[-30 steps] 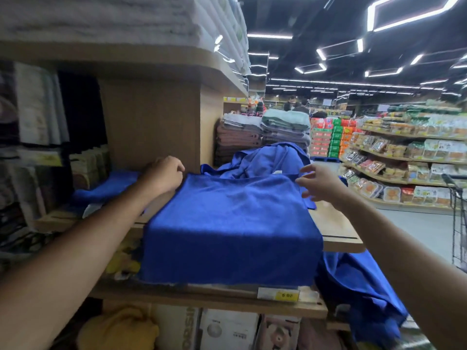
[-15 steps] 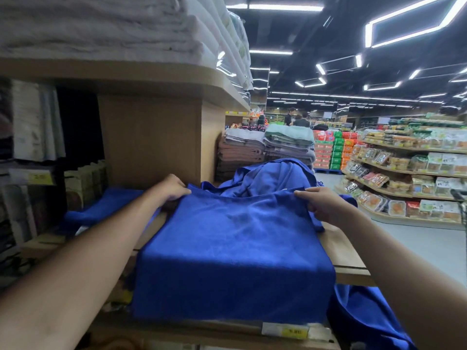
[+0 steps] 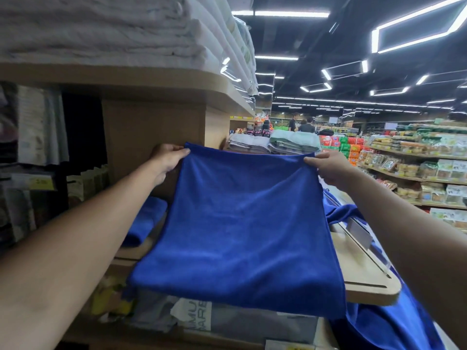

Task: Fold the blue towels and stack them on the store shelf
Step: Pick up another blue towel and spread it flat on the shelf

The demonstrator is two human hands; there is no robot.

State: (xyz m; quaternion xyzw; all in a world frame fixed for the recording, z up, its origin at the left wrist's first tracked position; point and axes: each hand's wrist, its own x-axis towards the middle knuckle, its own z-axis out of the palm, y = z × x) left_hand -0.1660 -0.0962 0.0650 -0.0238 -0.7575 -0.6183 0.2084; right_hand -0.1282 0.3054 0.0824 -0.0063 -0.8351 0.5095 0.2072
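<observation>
**Hands.** The left hand [image 3: 168, 157] pinches the far left corner of the blue towel [image 3: 242, 223], thumb on top and fingers curled under the hem. The right hand [image 3: 328, 165] pinches the far right corner in the same manner. Both are clamped on cloth; neither is free. The top hem runs between them with a slight sag at the middle.

**Towel.** It is held raised above the wooden shelf [image 3: 366, 281] and slopes down toward the person. Its lower edge hangs past the shelf's front edge and covers part of the goods on the tier below.

**Surroundings.** A folded blue towel [image 3: 146, 221] lies toward the shelf's back left corner, just beside the left forearm. Loose blue cloth [image 3: 379, 329] spills over the right edge and hangs below the front right corner. White towels [image 3: 113, 29] fill the tier above.

**Assessment.** The folding step appears to be in hand; stacking is not yet reached. The next move likely calls for bringing both held corners together onto the lower edge, kept level so the hems meet squarely. The unfolded cloth at the right suggests much work remains.
</observation>
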